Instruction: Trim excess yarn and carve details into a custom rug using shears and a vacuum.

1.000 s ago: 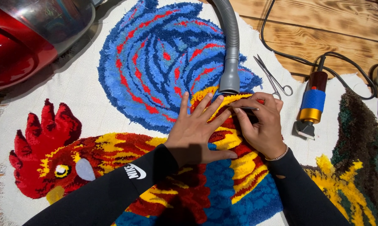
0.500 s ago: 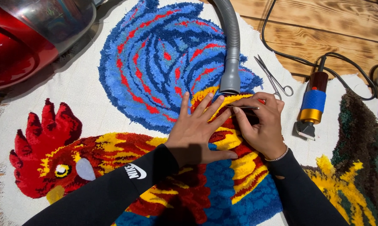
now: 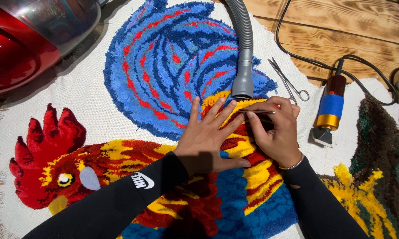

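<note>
Your left hand (image 3: 210, 139) lies flat, fingers spread wide, pressing on the tufted rooster rug (image 3: 164, 75) at the centre of the frame; it grips nothing. Your right hand (image 3: 276, 130) sits just beside it to the right, fingers pinched narrow around a thin metal tool (image 3: 257, 111), likely tweezers, whose tip points left toward your left fingertips over the yellow and red pile.

Directly above your hands, the grey vacuum hose (image 3: 243, 53) runs down from the top edge and its nozzle rests on the rug where the blue tail meets the yellow patch. The red vacuum body (image 3: 27, 40) fills the upper left corner.

To the right of the hose, small scissors (image 3: 288, 82) lie on the white backing cloth. Further right an electric trimmer (image 3: 328, 110) with a blue and gold body stands on the cloth, its black cable (image 3: 305, 55) looping over the wooden floor (image 3: 349, 31) in the upper right.
</note>
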